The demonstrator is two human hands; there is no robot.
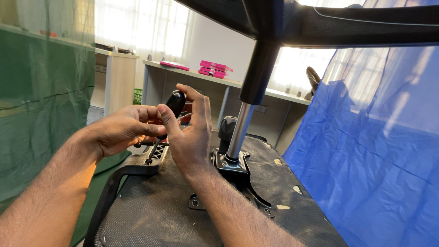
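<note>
Black-handled screwdriver (170, 114) upright on the armrest bracket (145, 162), both hands, left (121, 130) and right (190, 132), clasping it.

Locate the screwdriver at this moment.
In the head view, left of centre, the screwdriver stands nearly upright between the left hand and right hand, its tip down on the chair's black armrest bracket.

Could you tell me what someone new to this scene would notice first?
Most striking are the two hands at centre left: the right hand grips a black-handled screwdriver whose tip meets the armrest bracket, with the left hand steadying it. Beside them, the upturned chair's chrome column rises from the seat underside.
</note>
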